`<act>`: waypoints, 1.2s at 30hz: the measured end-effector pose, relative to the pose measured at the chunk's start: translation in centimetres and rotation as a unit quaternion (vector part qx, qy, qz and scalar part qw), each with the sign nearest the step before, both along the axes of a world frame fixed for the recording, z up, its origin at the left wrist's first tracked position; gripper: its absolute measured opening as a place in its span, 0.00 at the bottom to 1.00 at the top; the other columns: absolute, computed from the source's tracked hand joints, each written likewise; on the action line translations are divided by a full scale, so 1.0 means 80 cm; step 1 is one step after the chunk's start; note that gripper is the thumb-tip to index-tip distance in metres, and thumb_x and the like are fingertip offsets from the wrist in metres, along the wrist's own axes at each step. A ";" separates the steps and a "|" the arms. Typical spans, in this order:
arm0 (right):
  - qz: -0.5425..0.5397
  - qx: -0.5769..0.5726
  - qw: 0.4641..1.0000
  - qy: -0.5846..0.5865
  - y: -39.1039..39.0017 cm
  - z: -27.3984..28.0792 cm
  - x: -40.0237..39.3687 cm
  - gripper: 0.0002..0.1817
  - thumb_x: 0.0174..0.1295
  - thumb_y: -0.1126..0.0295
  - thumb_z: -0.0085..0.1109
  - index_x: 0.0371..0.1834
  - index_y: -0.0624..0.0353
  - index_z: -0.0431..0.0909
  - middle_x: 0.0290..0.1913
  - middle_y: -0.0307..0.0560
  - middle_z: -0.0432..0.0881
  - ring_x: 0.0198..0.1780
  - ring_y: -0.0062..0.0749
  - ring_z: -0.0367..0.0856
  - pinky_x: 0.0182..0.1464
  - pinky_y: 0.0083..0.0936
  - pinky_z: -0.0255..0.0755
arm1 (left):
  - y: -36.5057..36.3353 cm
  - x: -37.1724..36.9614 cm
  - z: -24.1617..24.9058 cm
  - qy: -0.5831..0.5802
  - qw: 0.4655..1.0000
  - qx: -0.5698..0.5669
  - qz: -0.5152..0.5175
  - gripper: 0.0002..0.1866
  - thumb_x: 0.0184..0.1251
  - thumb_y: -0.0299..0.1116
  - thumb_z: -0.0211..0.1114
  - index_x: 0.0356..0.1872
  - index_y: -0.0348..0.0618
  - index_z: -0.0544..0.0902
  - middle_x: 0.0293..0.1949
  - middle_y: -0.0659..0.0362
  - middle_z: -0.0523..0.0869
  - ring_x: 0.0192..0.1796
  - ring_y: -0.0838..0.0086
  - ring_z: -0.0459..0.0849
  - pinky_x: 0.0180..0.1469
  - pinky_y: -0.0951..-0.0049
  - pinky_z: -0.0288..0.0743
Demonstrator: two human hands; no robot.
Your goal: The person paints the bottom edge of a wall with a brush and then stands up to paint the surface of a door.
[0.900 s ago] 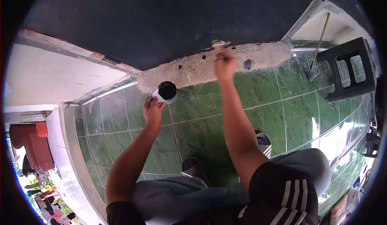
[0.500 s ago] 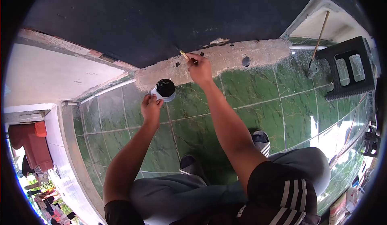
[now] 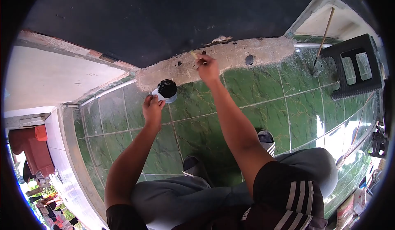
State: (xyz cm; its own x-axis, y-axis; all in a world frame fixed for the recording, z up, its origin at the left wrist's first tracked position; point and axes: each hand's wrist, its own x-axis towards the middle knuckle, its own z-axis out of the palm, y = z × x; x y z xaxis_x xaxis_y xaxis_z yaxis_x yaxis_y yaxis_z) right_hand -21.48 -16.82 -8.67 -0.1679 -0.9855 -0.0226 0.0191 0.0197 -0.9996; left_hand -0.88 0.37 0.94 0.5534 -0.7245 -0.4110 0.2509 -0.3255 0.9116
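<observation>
Brush: a thin pale-handled paintbrush [image 3: 193, 55] is pinched in the right hand [image 3: 207, 66], its tip poking up and to the left of the knuckles, at the seam where the dark painted wall meets the bare cement strip.
Right hand: fingers closed round the brush handle, arm stretched forward and away from the body, the hand resting over the cement strip [image 3: 230, 57].
Paint cup: a small white cup [image 3: 166, 91] filled with black paint sits just beyond the left fingertips, below and to the left of the right hand, at the foot of the cement strip.
Left hand: the left hand [image 3: 152, 108] grips the cup's near rim, fingers curled onto it, thumb side toward the cup.
Wall: the dark wall [image 3: 164, 20] fills the space above both hands.
Floor: green marbled tiles [image 3: 263, 102] spread under both forearms and toward the knees.
Stool: a black plastic stool [image 3: 354, 67] lies well to the right of the right hand.
Stick: a long wooden-handled tool [image 3: 324, 38] leans beside the stool, also far right.
</observation>
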 end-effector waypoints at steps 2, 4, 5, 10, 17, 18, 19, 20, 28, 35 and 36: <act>0.065 0.022 0.998 -0.013 0.006 0.020 0.000 0.12 0.60 0.76 0.61 0.45 0.58 0.88 0.31 0.51 0.87 0.34 0.30 0.85 0.42 0.29 0.77 | 0.000 -0.001 0.001 -0.002 1.000 0.006 -0.007 0.10 0.76 0.31 0.57 0.49 0.35 0.73 0.46 0.52 0.81 0.47 0.64 0.85 0.53 0.67 0.84; -0.056 -0.021 0.998 -0.012 -0.024 -0.027 -0.038 0.12 0.61 0.75 0.61 0.47 0.60 0.87 0.31 0.50 0.87 0.32 0.31 0.84 0.39 0.29 0.77 | 0.002 -0.002 0.003 -0.004 1.000 0.007 -0.010 0.09 0.76 0.31 0.57 0.49 0.35 0.73 0.47 0.52 0.81 0.47 0.64 0.85 0.53 0.67 0.84; -0.110 0.016 0.992 -0.061 -0.024 -0.006 -0.067 0.12 0.61 0.76 0.61 0.47 0.61 0.87 0.32 0.50 0.87 0.30 0.31 0.84 0.37 0.30 0.77 | 0.004 -0.002 0.004 -0.005 1.000 0.008 -0.010 0.09 0.76 0.31 0.58 0.49 0.35 0.73 0.47 0.52 0.81 0.46 0.64 0.85 0.53 0.66 0.84; -0.361 0.040 0.930 -0.054 -0.048 -0.017 -0.124 0.13 0.62 0.76 0.56 0.48 0.62 0.85 0.35 0.49 0.87 0.31 0.35 0.83 0.38 0.32 0.77 | 0.007 0.004 -0.005 0.001 1.000 0.002 -0.015 0.09 0.76 0.31 0.57 0.48 0.36 0.74 0.46 0.53 0.81 0.45 0.66 0.85 0.53 0.66 0.83; 0.024 0.042 0.999 0.023 -0.015 -0.037 -0.029 0.13 0.62 0.80 0.56 0.46 0.59 0.86 0.33 0.41 0.84 0.31 0.24 0.80 0.29 0.25 0.74 | 0.000 0.001 -0.008 0.007 1.000 0.001 -0.024 0.08 0.76 0.31 0.57 0.47 0.36 0.73 0.47 0.53 0.81 0.46 0.64 0.85 0.54 0.65 0.83; 0.075 0.074 0.994 0.020 -0.014 -0.026 -0.030 0.14 0.61 0.80 0.56 0.47 0.59 0.86 0.33 0.42 0.84 0.31 0.24 0.80 0.29 0.25 0.73 | -0.001 0.000 -0.007 0.005 1.000 0.004 -0.021 0.09 0.76 0.31 0.57 0.47 0.36 0.73 0.47 0.52 0.81 0.46 0.64 0.85 0.54 0.65 0.83; 0.028 0.062 0.998 -0.001 -0.019 -0.028 -0.044 0.13 0.62 0.80 0.57 0.48 0.59 0.86 0.33 0.42 0.84 0.31 0.23 0.80 0.29 0.25 0.73 | -0.002 -0.002 -0.005 0.004 1.000 0.006 -0.018 0.09 0.76 0.30 0.57 0.47 0.36 0.73 0.47 0.52 0.81 0.46 0.64 0.85 0.54 0.65 0.83; -0.018 0.050 0.998 -0.022 -0.024 -0.030 -0.068 0.13 0.63 0.79 0.58 0.49 0.59 0.86 0.33 0.42 0.84 0.30 0.22 0.80 0.28 0.24 0.72 | -0.001 -0.003 -0.003 0.003 1.000 0.010 -0.014 0.09 0.76 0.30 0.57 0.48 0.36 0.73 0.47 0.52 0.81 0.47 0.63 0.85 0.54 0.65 0.83; -0.360 0.006 0.931 -0.054 -0.053 -0.055 -0.130 0.09 0.63 0.77 0.58 0.44 0.64 0.83 0.35 0.45 0.85 0.32 0.28 0.79 0.34 0.30 0.74 | 0.000 -0.003 0.002 0.002 1.000 0.007 -0.021 0.10 0.76 0.30 0.57 0.50 0.35 0.73 0.48 0.52 0.81 0.48 0.63 0.85 0.55 0.65 0.83; 0.071 -0.003 0.993 -0.095 0.013 0.053 0.008 0.10 0.61 0.82 0.59 0.44 0.63 0.85 0.34 0.43 0.85 0.37 0.23 0.80 0.39 0.23 0.75 | -0.002 -0.006 -0.004 0.010 1.000 0.002 -0.023 0.11 0.75 0.30 0.57 0.51 0.35 0.73 0.48 0.52 0.81 0.47 0.64 0.86 0.53 0.66 0.83; 0.065 -0.041 0.994 -0.082 0.006 0.054 0.010 0.10 0.61 0.82 0.59 0.44 0.63 0.85 0.34 0.42 0.85 0.36 0.23 0.80 0.39 0.23 0.75 | -0.002 -0.006 -0.003 0.008 1.000 0.002 -0.023 0.11 0.75 0.30 0.57 0.51 0.35 0.73 0.48 0.52 0.81 0.47 0.64 0.86 0.53 0.66 0.83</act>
State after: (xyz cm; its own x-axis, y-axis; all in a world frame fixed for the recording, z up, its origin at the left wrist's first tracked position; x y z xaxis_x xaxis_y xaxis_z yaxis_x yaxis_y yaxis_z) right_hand -20.72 -16.35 -4.35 -0.0407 -0.9983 0.0426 0.1848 -0.0494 -0.9815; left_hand -1.32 0.17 0.69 0.5119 -0.7476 -0.4232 0.2505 -0.3414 0.9059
